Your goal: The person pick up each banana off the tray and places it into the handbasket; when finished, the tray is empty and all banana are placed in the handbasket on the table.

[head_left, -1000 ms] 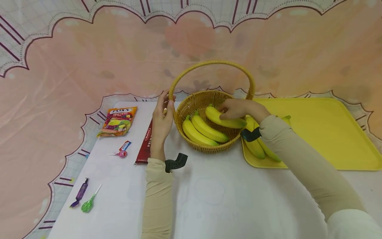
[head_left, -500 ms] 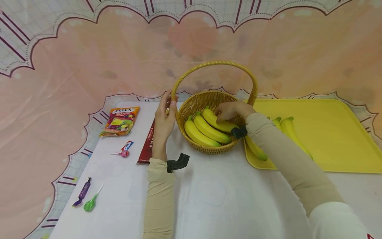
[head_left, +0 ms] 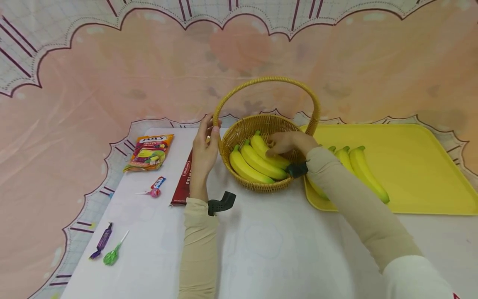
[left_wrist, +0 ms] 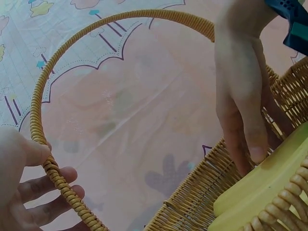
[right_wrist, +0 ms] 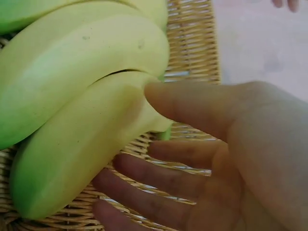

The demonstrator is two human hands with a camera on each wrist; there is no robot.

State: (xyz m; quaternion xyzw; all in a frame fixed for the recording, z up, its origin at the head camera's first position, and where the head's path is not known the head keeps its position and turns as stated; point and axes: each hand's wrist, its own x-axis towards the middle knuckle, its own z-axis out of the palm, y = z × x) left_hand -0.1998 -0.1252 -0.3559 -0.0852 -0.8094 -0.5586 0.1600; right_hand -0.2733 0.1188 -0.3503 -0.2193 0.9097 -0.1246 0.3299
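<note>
A yellow wicker basket (head_left: pixel 257 187) with a tall arched handle (head_left: pixel 267 79) stands at the table's middle. Three bananas lie side by side in it. My left hand (head_left: pixel 203 155) holds the left side of the handle, thumb and fingers around it in the left wrist view. Inside the basket, my right hand (head_left: pixel 287 143) is beside the rightmost banana (head_left: pixel 260 144). In the right wrist view its thumb (right_wrist: pixel 166 96) touches that banana (right_wrist: pixel 72 144), while the other fingers spread loosely along the wicker, away from the peel.
On the right, a yellow tray (head_left: pixel 418 166) carries several more bananas (head_left: pixel 367 174), partly behind my right sleeve. A red packet (head_left: pixel 183 185) lies beside my left forearm. Further left are a candy bag (head_left: pixel 149 153), lollipops (head_left: pixel 110 256) and wrapped sweets (head_left: pixel 102 241).
My right hand has lowered a banana into the basket beside the other two, then loosened its fingers from it. The left hand stays at the handle.
</note>
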